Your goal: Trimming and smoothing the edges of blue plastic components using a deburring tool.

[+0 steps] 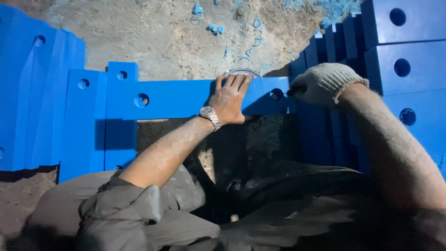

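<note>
L hand [230, 100] lay flat, fingers spread, on blue bar [186, 98]; gloved R hand [323, 83] gripped dark tool [292, 91] w/ closed fingers at bar's end.

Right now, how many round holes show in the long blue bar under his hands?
2: one hole near the blue bar's left end, one between the hands. The left hand may hide more.

Dim light, deep lower shadows

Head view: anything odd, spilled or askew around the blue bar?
Blue shavings lie scattered over the dirty floor above the blue bar. Only the right hand is gloved; the left hand, bare, lies flat on the bar. Nothing looks damaged.
</note>
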